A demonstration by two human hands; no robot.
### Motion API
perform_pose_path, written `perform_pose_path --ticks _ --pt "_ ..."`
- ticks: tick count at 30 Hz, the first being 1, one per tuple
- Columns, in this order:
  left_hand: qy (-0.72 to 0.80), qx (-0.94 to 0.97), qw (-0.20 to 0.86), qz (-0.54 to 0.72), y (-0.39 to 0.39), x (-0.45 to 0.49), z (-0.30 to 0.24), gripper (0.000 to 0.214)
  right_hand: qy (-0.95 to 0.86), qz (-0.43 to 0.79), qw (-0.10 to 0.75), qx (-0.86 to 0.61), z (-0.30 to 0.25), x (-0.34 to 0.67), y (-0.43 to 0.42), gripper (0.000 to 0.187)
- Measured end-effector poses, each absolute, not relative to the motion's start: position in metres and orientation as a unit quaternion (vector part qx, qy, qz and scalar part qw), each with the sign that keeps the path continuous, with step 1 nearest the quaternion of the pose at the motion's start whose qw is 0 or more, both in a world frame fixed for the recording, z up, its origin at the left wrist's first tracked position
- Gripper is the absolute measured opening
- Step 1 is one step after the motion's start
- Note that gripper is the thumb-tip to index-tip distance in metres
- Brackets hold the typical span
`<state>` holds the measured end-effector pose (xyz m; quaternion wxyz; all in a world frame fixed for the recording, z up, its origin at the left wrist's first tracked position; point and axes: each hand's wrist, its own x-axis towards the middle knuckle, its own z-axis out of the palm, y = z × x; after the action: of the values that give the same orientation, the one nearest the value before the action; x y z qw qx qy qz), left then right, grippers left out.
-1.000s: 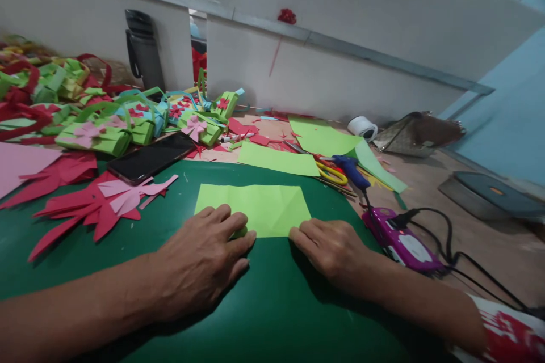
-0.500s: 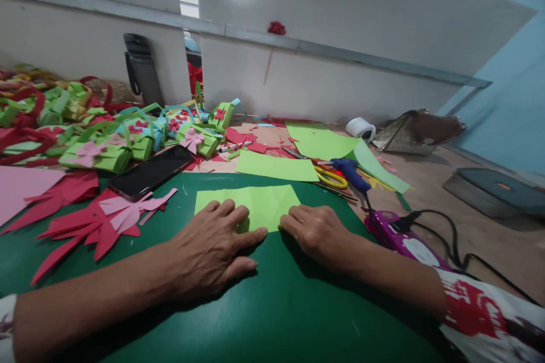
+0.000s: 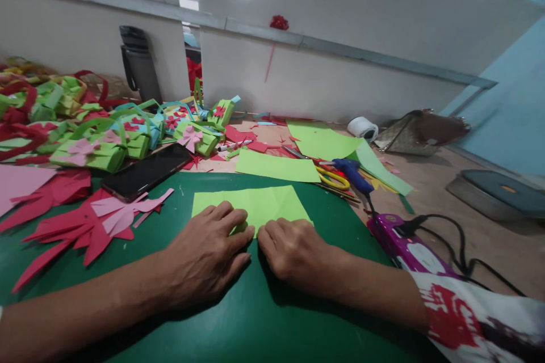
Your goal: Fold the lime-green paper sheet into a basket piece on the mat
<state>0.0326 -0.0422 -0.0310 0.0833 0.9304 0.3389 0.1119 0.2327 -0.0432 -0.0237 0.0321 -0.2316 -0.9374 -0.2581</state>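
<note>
A creased sheet of light green paper (image 3: 272, 204) lies on the dark green work surface (image 3: 272, 323), its near edge under both hands. My left hand (image 3: 208, 255) rests over the paper's left part, fingers a little bent and thumb apart, pressing it down. Close beside it, my right hand (image 3: 293, 249) is closed, its curled fingers at the paper's near edge; the fingertips are partly hidden. Just behind lies another flat green paper piece (image 3: 276, 166).
Left are red paper cutouts (image 3: 85, 221), a phone (image 3: 149, 170) and small green paper bags (image 3: 91, 150). Yellow-handled scissors (image 3: 334, 177), a blue glue gun (image 3: 353, 173) and a purple power strip (image 3: 409, 244) with cables lie right. A dark bottle (image 3: 140, 65) stands behind.
My right hand has slid left along the paper's near edge, close to my left hand. My left hand has stayed on the paper, its fingers drawn in slightly.
</note>
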Motion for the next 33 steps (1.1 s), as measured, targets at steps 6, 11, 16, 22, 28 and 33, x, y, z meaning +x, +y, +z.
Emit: perform_pose_path --ticks 6,11,16,22,28,33 --pt "0.333 0.931 0.092 0.118 -0.041 0.031 -0.037 0.021 -0.914 -0.264 -0.006 -0.309 -0.027 0.226 -0.054 0.017" --pt "0.327 0.933 0.081 0.125 -0.040 0.029 -0.040 0.025 -0.892 -0.242 -0.033 -0.380 -0.026 0.243 -0.054 0.020" --pt "0.324 0.933 0.086 0.130 -0.040 0.030 -0.038 0.025 -0.870 -0.219 -0.042 -0.440 -0.025 0.265 -0.052 0.020" --pt "0.328 0.932 0.094 0.120 -0.042 0.029 -0.035 0.022 -0.849 -0.204 -0.056 -0.484 -0.025 0.285 -0.049 0.018" --pt "0.329 0.933 0.093 0.116 -0.042 0.029 -0.034 0.022 -0.837 -0.199 -0.070 -0.506 -0.024 0.287 -0.050 0.018" --pt "0.324 0.934 0.090 0.124 -0.041 0.028 -0.036 0.022 -0.833 -0.202 -0.085 -0.507 -0.020 0.279 -0.053 0.021"
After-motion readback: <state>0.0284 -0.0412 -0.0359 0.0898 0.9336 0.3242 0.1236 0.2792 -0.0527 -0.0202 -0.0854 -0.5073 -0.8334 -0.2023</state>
